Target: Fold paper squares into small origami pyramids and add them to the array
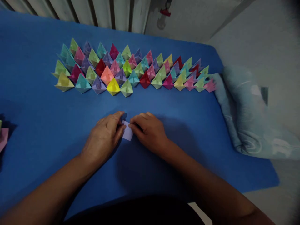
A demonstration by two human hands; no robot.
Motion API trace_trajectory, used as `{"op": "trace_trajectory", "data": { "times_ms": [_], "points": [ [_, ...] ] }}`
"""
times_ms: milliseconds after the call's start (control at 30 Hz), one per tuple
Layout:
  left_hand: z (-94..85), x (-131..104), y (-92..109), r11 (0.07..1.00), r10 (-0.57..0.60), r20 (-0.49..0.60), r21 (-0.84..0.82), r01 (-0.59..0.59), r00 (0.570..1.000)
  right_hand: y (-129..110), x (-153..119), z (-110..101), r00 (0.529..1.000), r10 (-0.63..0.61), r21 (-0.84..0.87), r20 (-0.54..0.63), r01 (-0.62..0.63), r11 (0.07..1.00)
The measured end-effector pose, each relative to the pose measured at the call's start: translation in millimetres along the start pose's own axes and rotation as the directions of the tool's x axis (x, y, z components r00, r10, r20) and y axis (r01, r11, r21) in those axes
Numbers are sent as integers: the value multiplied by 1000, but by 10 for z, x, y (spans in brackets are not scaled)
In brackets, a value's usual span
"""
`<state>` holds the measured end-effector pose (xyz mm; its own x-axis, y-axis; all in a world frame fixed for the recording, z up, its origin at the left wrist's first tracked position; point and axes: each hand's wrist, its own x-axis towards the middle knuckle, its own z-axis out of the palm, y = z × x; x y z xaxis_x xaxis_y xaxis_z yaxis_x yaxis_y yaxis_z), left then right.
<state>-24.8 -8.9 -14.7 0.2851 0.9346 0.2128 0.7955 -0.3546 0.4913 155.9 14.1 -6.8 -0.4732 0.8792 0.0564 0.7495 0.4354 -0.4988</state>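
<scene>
Between my two hands is a small pale lilac piece of folded paper [127,132], low over the blue surface. My left hand [105,132] pinches its left edge, thumb on top and fingers partly hidden behind. On the paper's upper right side, my right hand [150,131] closes thumb and forefinger, with the other fingers curled. Just beyond the hands stand rows of folded paper boats in many colours, among them a bright yellow boat [113,87] and a pale green boat [127,88].
A blue-covered surface [58,125] lies under everything. At the right edge sits a rolled light-blue blanket [246,118]. Pink paper [3,139] shows at the far left. White slats [103,14] rise behind, and a bulb in a red holder [165,12] hangs at the back.
</scene>
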Motion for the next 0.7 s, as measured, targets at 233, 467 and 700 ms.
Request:
{"op": "trace_trajectory", "data": {
  "times_ms": [233, 467, 700],
  "points": [
    [-27, -2, -37, 983, 144, 27, 115, -146, 989, 11, -14, 0, 999, -6, -30, -36, 5, 1000],
    [-93, -89, -110, 938, 231, 125, 236, -255, 965, 69, -21, 15, 993, 9, -30, -122, -13, 999],
    [-171, -331, -196, 882, 302, 133, 336, -330, 944, 106, -45, 4, 989, 75, -11, -126, -77, 997]
  ]
}}
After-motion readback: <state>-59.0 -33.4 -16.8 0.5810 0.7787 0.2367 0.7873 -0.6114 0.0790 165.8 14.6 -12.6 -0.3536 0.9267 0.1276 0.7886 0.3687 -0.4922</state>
